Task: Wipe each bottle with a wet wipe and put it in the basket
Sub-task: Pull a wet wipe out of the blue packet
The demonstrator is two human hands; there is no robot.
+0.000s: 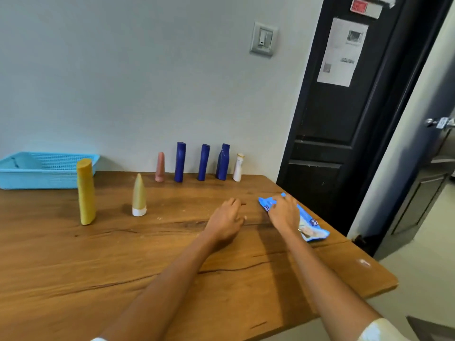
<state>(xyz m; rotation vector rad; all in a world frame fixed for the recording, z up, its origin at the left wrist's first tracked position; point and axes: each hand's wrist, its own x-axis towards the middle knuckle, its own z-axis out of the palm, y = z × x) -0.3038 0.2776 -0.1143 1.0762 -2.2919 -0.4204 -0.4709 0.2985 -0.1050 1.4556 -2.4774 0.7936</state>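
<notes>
The right hand (283, 212) hides the middle of the blue wipe pack (312, 226); its label is blurred.

A wooden table (172, 254) with dark grain lines and cracks fills the lower part of the view, its far edge against a plain pale grey wall (123, 70). A grey switch plate (263, 39) is mounted on that wall toward the right. Beyond the table's far right corner stands a black panelled door (344, 143) with a printed paper sheet (341, 51) stuck to it. Further right, another door carries a metal handle (440, 123). Pale floor (423, 279) shows past the table's right edge.
</notes>
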